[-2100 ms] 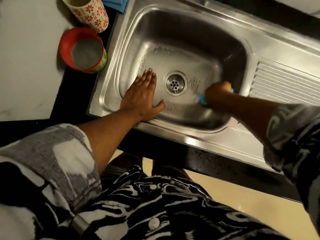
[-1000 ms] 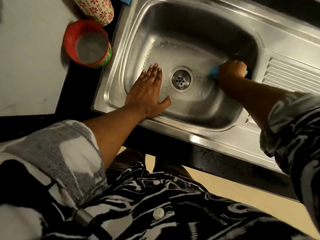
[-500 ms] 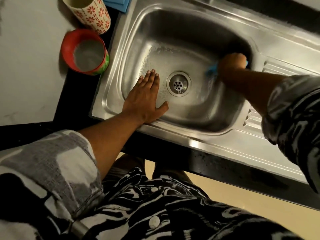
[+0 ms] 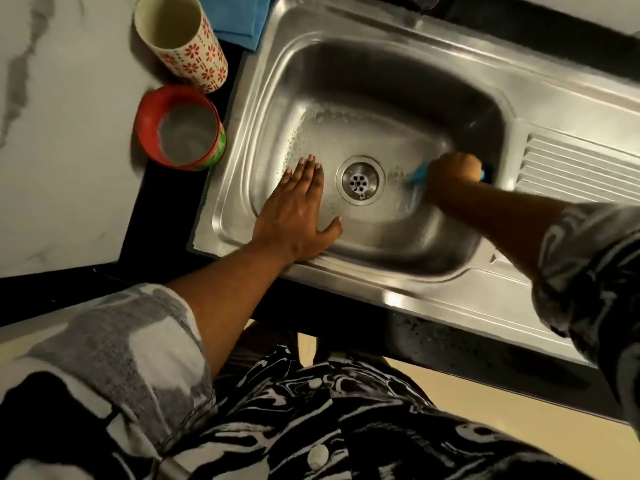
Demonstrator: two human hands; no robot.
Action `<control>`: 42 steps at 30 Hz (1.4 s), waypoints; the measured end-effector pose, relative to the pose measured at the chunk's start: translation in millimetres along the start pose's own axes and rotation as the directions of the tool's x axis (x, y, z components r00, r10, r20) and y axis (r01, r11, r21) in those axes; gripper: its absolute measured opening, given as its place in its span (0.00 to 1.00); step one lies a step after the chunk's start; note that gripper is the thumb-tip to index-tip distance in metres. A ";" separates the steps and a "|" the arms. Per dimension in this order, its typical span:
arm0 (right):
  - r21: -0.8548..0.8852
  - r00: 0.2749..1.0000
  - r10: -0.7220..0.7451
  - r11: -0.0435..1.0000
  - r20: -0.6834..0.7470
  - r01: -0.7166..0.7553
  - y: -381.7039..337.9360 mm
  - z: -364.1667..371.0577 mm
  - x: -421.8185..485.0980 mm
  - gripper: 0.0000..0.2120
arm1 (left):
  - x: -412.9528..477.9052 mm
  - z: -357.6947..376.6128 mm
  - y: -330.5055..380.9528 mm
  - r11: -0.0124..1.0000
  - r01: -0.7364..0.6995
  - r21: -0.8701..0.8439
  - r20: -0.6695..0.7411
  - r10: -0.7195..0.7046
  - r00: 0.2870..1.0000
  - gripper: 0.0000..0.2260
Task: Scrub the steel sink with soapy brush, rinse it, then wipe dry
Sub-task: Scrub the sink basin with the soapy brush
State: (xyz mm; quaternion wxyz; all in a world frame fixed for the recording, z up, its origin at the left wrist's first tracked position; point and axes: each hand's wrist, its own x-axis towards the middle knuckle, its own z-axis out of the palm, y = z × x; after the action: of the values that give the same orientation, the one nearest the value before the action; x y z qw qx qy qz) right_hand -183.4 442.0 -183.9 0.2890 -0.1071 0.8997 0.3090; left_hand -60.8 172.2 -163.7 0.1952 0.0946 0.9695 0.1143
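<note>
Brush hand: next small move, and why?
Probably stroke the blue brush toward the far right wall of the stainless steel sink. The right hand grips it on the basin floor right of the round drain; suds and droplets show on the left floor, while that far wall looks bare. The left hand lies flat on the near left slope, clear of that path.

left hand (image 4: 298,209) lies flat on the sink's (image 4: 398,299) near wall, fingers (image 4: 306,171) straight. right hand (image 4: 450,178) grips a blue brush (image 4: 417,174) beside the drain (image 4: 360,180). red cup (image 4: 180,128), floral cup (image 4: 183,39) and blue cloth (image 4: 239,15) sit left of the sink.
</note>
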 end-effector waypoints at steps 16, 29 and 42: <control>-0.019 0.997 -0.077 0.997 0.002 0.077 -4.2 12.8 -24.8 0.15 | 0.9 1.9 1.3 1.000 -0.003 -0.003 -0.013 0.003 1.000 0.46; 0.520 0.985 0.080 0.854 -0.150 0.010 -32.0 -47.4 79.2 0.18 | 1.7 4.2 0.2 1.000 0.008 0.013 -0.006 -0.008 1.000 0.45; 0.520 0.988 0.151 0.843 0.017 -0.138 2.2 -24.7 76.5 0.23 | 1.3 5.1 -0.5 1.000 0.006 -0.023 -0.023 -0.006 1.000 0.46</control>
State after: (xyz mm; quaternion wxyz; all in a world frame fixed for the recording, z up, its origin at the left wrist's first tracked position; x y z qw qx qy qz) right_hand -257.4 427.4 -211.8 0.2719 0.0391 0.9587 0.0738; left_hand -60.0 173.0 -168.9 0.1853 0.0882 0.9706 0.1258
